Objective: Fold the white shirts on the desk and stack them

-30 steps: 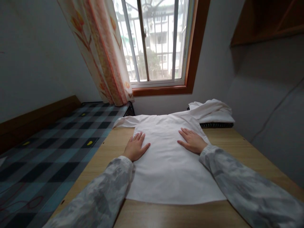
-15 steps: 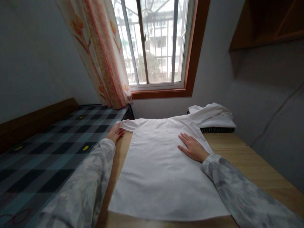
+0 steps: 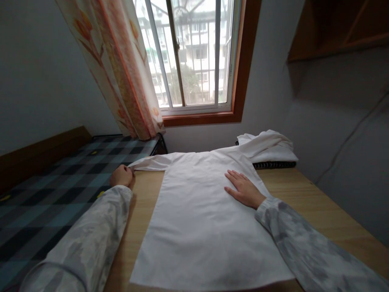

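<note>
**One white garment [image 3: 209,227], spread flat on one wooden table [image 3: 310,207]**

We had two hands upon the garment. Our left hand [image 3: 121,176] was closed around the end of one sleeve [image 3: 153,162], at the left table edge. Our right hand [image 3: 244,190] lay open and palm down on the body of the garment, grasping nothing.

We judged the cloth to be light, soft and thin, not fragile, with perhaps some slipperiness against the smooth wood. The good places for holding it seemed to us the sleeve ends, the shoulders and the two corners of the hem.

We counted one bundle of white cloth [image 3: 275,150] on one black ribbed object [image 3: 273,165] at the far right; where the other sleeve finished there, we could not tell. At the left, we counted one checked bed cover [image 3: 39,190] and one curtain [image 3: 118,81].
</note>
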A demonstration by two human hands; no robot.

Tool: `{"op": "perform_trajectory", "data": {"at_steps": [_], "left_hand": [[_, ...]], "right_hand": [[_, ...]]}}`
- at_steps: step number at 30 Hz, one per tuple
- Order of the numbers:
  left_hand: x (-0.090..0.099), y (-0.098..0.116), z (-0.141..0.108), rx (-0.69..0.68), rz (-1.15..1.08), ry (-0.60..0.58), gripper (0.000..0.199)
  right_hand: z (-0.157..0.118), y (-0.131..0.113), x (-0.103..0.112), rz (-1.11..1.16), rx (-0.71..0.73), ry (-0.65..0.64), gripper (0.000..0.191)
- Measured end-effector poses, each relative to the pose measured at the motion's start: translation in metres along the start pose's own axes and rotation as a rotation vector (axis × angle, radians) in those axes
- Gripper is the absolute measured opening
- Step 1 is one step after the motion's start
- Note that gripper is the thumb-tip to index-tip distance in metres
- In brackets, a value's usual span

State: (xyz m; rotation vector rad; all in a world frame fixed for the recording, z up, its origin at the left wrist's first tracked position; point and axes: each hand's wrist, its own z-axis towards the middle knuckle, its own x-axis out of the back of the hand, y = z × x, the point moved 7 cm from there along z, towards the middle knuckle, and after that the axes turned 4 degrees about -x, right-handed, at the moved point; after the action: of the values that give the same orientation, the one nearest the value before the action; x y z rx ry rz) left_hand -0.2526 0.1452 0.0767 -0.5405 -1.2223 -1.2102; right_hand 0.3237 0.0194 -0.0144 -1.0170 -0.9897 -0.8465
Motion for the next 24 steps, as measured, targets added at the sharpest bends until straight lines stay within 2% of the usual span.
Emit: {"op": "perform_trajectory", "data": {"at_steps": [3,7,11,14,16,19,21,22,24], "left_hand": [[0.012,0.017,-0.007,0.003,0.040,0.069,0.037],[0.028,0.055,-0.016,-0.109,0.095,0.124,0.046],[0.040,0.112,-0.034,-0.317,0.165,0.070,0.047],[0.042,0.158,-0.054,-0.415,0.057,0.027,0.044],[0.031,0.190,-0.071,-0.518,-0.188,-0.099,0.033],[0.003,0.229,-0.102,-0.699,-0.609,-0.493,0.032],[-0.006,0.236,-0.113,-0.777,-0.701,-0.573,0.039],[-0.008,0.232,-0.113,-0.786,-0.694,-0.551,0.040],[-0.009,0.212,-0.104,-0.733,-0.622,-0.416,0.037]], "right_hand": [[0.000,0.001,0.000,-0.001,-0.003,0.000,0.070],[0.000,0.002,-0.001,0.005,-0.005,-0.004,0.071],[0.000,0.003,-0.003,0.015,-0.004,0.002,0.070],[0.000,0.005,-0.004,0.019,-0.004,0.005,0.069],[0.000,0.005,-0.005,0.018,0.000,0.003,0.070],[0.001,0.005,-0.004,0.021,0.007,0.005,0.070],[0.000,0.005,-0.004,0.024,0.012,0.006,0.069],[-0.001,0.004,-0.003,0.027,0.015,0.006,0.069],[-0.002,0.005,-0.003,0.043,0.023,0.010,0.070]]}}
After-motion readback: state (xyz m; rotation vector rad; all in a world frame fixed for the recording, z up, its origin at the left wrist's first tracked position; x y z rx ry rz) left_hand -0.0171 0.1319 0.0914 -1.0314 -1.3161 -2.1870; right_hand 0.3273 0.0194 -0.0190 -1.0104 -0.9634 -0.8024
